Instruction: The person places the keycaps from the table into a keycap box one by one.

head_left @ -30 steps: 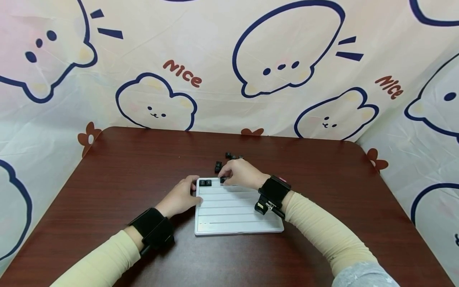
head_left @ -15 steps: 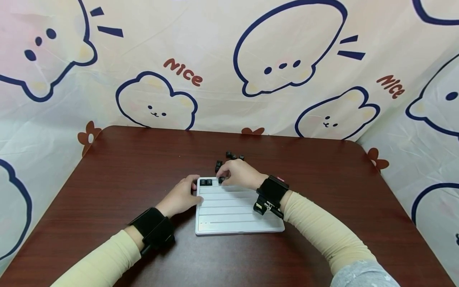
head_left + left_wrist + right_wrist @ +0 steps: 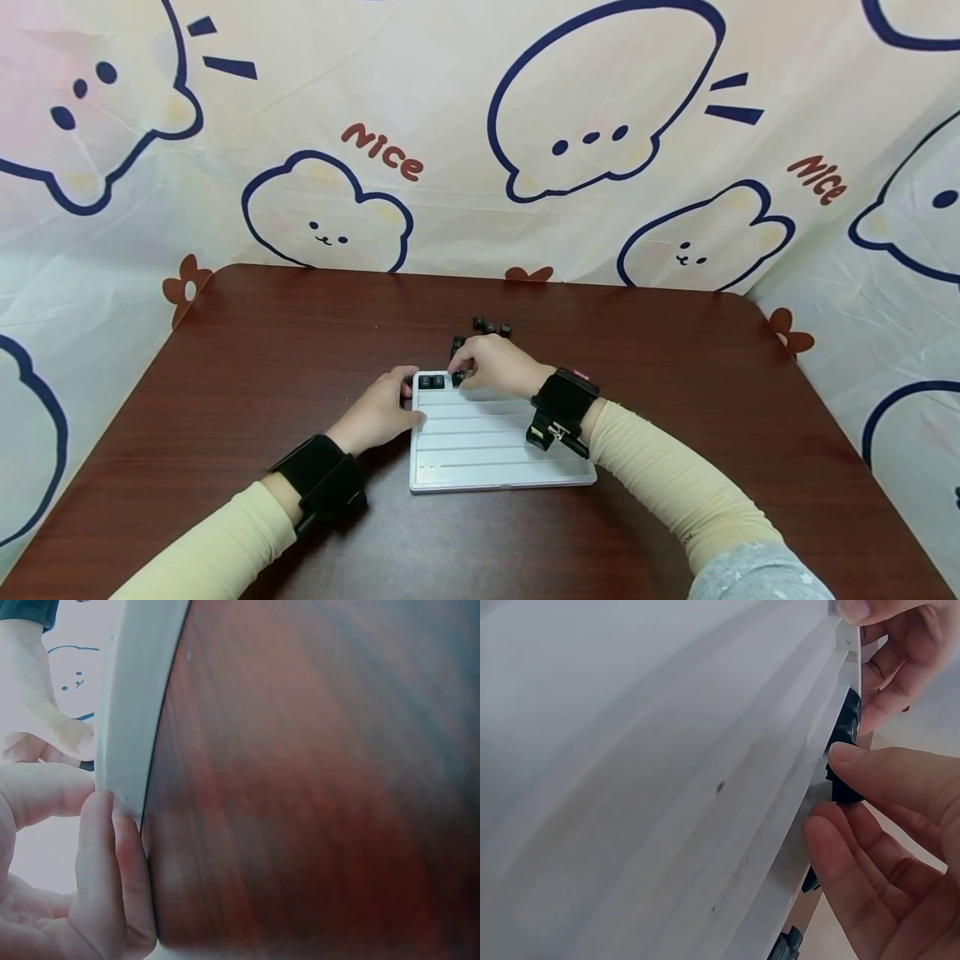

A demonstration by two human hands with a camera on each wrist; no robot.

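Note:
A white tray (image 3: 495, 442) with several raised ridges lies flat on the table. Two black keycaps (image 3: 431, 382) sit side by side in its top left corner. My left hand (image 3: 375, 414) holds the tray by its left side, thumb over the edge; in the left wrist view its fingers (image 3: 97, 862) lie along the tray's side. My right hand (image 3: 502, 367) pinches another black keycap (image 3: 457, 379) at the top row, a short way right of the pair. In the right wrist view, the thumb presses on the pinched keycap (image 3: 846, 784), close beside the seated ones.
Several loose black keycaps (image 3: 478, 322) lie on the brown table (image 3: 315, 333) behind the tray, some partly hidden by my right hand. A printed cloth (image 3: 450, 217) hangs along the table's back edge and sides.
My right hand has slid slightly left along the tray's top row with the keycap, narrowing the gap to the two seated ones. The left hand keeps its hold on the tray.

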